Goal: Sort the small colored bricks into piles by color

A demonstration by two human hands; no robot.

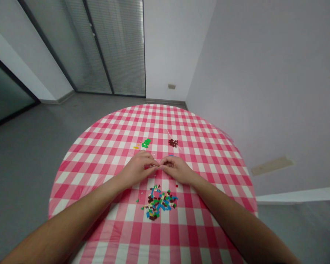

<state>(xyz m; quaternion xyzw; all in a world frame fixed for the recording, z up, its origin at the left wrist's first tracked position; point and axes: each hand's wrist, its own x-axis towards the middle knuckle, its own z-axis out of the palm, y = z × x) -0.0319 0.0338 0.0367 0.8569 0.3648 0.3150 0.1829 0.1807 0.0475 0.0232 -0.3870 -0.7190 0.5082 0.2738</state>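
Observation:
Over the middle of the table, my left hand (143, 165) and my right hand (177, 169) meet at the fingertips. Both are pinched closed, and whatever sits between the fingers is too small to name. Just nearer to me lies a mixed pile of small building bricks (161, 203) in blue, green, brown and cream. Beyond my left hand are a small heap of green bricks (146, 143) and a few yellow bricks (136, 147). Past my right hand is a heap of brown bricks (173, 143). Some blue bricks (171, 156) show partly behind my right fingers.
A round table (126, 234) wears a red and white checked cloth. One small red piece (176, 186) lies right of the mixed pile, and a stray green piece (137, 200) left of it. Behind the table stand a glass partition (121, 47) and a wall (253, 73).

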